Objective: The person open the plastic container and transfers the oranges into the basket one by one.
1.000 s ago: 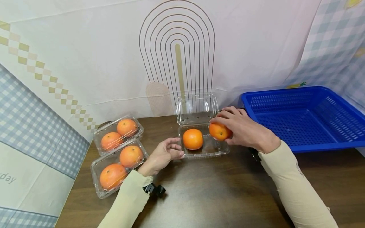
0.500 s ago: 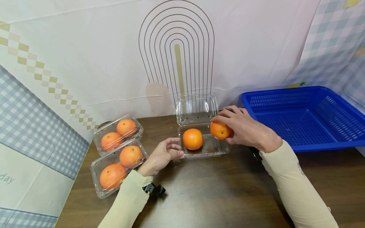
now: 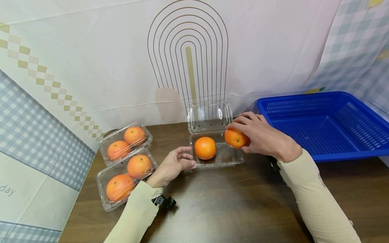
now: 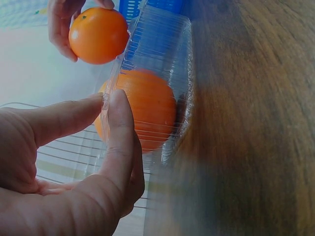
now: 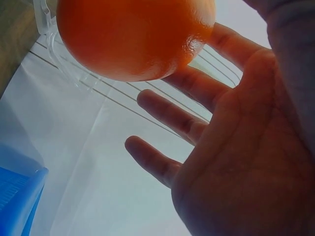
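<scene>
A clear plastic clamshell box (image 3: pixel 221 158) lies with its lid (image 3: pixel 209 116) raised against the wall. One orange (image 3: pixel 205 148) sits in its left half. My left hand (image 3: pixel 174 165) pinches the box's left rim between thumb and fingers, which the left wrist view shows up close at the rim (image 4: pixel 112 81). Over the box's right half, my right hand (image 3: pixel 258 135) holds a second orange (image 3: pixel 236 138) by thumb and fingertips. That orange (image 5: pixel 133 39) fills the top of the right wrist view, where the two lower fingers (image 5: pixel 152 160) stay off the fruit.
Two lidded clear boxes, a rear one (image 3: pixel 126 141) and a front one (image 3: pixel 127 180), stand at left with two oranges in each. A blue plastic basket (image 3: pixel 316 157) stands at right, close to my right hand. A patterned cloth wall (image 3: pixel 121 67) rises behind the wooden table (image 3: pixel 218 206).
My right hand has raised the held orange slightly and shifted it a little to the right. The left hand keeps its place on the box rim.
</scene>
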